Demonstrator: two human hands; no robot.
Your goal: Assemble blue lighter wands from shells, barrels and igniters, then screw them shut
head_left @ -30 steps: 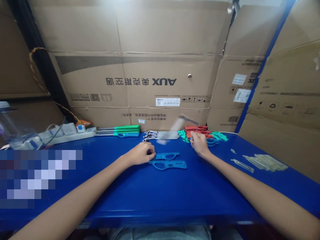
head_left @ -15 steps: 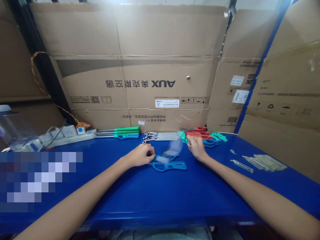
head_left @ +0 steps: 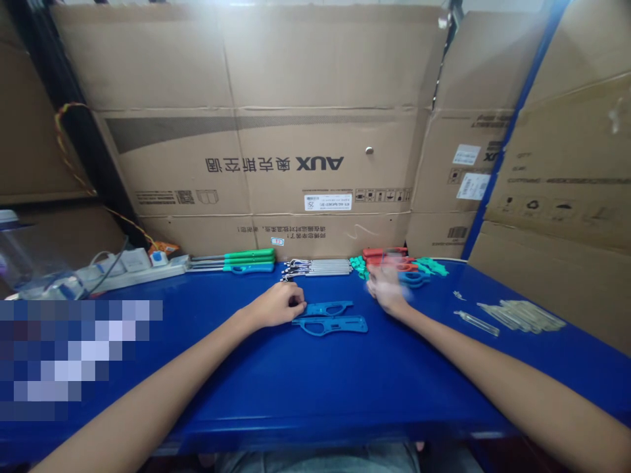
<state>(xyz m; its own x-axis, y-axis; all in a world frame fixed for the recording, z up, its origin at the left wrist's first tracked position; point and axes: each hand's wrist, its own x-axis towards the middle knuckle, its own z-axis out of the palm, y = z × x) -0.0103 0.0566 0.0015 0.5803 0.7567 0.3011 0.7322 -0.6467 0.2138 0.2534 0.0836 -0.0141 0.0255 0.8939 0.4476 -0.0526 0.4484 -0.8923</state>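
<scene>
My left hand [head_left: 277, 305] rests on the blue table [head_left: 246, 407], its curled fingers on the left end of an upper blue plastic shell [head_left: 328, 308]. A second, longer blue shell [head_left: 329, 324] lies just below, touching neither hand. My right hand [head_left: 388, 290] is blurred by motion, close behind the shells and just in front of a pile of red plastic pieces [head_left: 387, 260]. Whether it holds anything is hidden by the blur.
Along the back edge lie green-handled metal rods [head_left: 249, 260], metal tubes [head_left: 318, 267], teal parts [head_left: 431, 266] and a blue handle [head_left: 413, 278]. Clear tubes [head_left: 520, 316] lie at the right. A power strip [head_left: 128, 265] sits at the left, before cardboard boxes [head_left: 256, 164].
My right hand has moved down and away from the red pieces, and the thin item seen at its fingers earlier no longer shows. My left hand has stayed in place.
</scene>
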